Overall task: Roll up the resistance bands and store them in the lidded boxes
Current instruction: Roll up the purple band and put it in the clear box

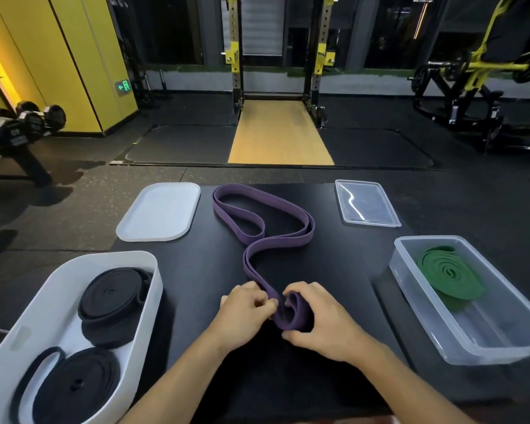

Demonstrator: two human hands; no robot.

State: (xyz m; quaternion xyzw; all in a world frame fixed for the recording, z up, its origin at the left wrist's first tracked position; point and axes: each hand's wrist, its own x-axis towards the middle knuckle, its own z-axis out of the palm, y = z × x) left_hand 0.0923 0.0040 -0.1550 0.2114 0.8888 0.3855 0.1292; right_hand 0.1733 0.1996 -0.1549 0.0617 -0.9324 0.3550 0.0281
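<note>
A long purple resistance band [276,237] snakes across the black table, its near end curled into a small loose roll. My left hand [245,313] pinches the roll's left side and my right hand [322,319] curls round its right side. A white box [155,289] at the left holds two rolled black bands [114,301]. At the right, a clear box [410,289] holds a rolled green band [450,273]. The white lid [159,212] and the clear lid [366,203] lie flat at the table's far side.
The black table [202,270] ends just beyond the lids. Past it lie gym floor, a squat rack [276,71] with a wooden platform, a dumbbell rack [16,127] at the left and a yellow machine [484,71] at the right.
</note>
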